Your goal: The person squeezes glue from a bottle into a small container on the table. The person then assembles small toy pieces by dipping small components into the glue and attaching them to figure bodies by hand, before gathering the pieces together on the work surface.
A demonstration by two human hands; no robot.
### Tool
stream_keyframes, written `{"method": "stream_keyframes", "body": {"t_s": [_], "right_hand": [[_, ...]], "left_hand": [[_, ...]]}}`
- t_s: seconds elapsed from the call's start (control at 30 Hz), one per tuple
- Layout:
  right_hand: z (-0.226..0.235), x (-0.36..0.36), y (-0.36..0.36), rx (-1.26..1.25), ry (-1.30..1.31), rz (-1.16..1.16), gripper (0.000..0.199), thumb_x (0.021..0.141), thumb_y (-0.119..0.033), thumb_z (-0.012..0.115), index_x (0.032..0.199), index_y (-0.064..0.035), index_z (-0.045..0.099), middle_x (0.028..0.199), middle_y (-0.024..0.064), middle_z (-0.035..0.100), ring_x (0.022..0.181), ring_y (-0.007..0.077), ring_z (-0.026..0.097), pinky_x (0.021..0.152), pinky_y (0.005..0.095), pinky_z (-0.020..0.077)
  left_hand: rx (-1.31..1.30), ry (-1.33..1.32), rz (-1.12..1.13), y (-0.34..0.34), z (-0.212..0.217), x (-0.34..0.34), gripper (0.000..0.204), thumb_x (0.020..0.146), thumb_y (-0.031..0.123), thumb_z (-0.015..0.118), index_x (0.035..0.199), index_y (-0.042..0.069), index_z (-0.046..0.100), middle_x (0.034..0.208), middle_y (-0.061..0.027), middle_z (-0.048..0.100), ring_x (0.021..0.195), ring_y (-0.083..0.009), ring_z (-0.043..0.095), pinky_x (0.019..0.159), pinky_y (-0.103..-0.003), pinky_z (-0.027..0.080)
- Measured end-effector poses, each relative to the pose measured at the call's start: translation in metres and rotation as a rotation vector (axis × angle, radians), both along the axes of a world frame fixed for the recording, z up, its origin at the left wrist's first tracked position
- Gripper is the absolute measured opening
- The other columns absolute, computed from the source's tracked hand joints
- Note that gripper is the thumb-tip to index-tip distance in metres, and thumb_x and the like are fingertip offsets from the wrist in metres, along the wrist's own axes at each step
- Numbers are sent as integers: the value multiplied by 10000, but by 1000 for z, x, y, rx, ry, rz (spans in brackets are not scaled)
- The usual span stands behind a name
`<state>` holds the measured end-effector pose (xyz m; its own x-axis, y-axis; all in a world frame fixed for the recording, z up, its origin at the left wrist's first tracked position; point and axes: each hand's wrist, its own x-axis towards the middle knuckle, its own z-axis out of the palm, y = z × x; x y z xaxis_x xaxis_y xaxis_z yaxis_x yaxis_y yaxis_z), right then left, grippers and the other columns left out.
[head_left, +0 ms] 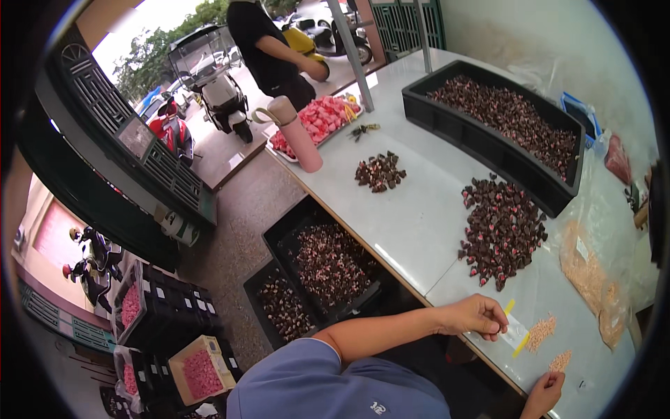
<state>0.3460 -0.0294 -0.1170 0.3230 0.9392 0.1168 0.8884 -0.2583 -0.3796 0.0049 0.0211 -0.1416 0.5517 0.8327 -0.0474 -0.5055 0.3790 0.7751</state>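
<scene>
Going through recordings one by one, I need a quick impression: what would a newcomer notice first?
Likely the long black tray of dark pieces on the table, upper right. Next, the pink bottle beside bright pink pieces at the table's upper-left end. Then two small pale heaps at lower right, near the left hand and right hand.

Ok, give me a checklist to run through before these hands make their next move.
1. Left hand holding a piece: cannot tell, the curled fingers hide it.
2. Right hand close to the smaller beige pile: ok, though touch is unclear.
3. Larger beige pile separate from the smaller: ok.
4. Dark heap on the table: ok, beyond the left hand.
5. Pink flask away from both hands: ok.
</scene>
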Motion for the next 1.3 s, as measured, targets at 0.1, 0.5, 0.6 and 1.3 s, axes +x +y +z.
{"method": "stream_keyframes", "body": {"t_s": [0.1, 0.5, 0.6, 1.3], "right_hand": [[-1, -6, -4, 109, 73, -7, 171, 922, -271, 656, 940, -103, 686, 818, 138, 681, 728, 336, 635, 673, 453, 506], [-38, -17, -11, 486, 298, 227, 101, 928, -158, 652, 917, -59, 673, 811, 97, 669, 674, 279, 605, 653, 375, 520], [-27, -54, -27, 488, 434, 411, 97, 875, -25, 610, 845, -32, 518, 746, 53, 486, 628, 143, 441, 547, 289, 338], [-1, -133, -18, 582, 442, 802, 172, 694, -11, 723, 768, -82, 586, 613, 37, 530, 496, 232, 502, 494, 352, 364]], "left_hand": [[-6, -11, -3, -2, -1, -1, 276, 944, 132, 698, 1155, -24, 613, 1110, -104, 679, 882, -154, 694, 770, -260, 572], [-132, 167, -120, -14, 20, -9, 238, 933, 210, 728, 1047, 11, 665, 1030, -72, 693, 843, -142, 697, 722, -245, 571], [-139, 191, -226, -21, 22, -2, 228, 941, 223, 718, 1021, 16, 666, 1013, -70, 694, 826, -141, 696, 703, -242, 569], [-116, 336, -425, -24, 31, 1, 249, 950, 259, 705, 1027, 26, 667, 969, -53, 696, 865, -119, 678, 705, -253, 572]]}}
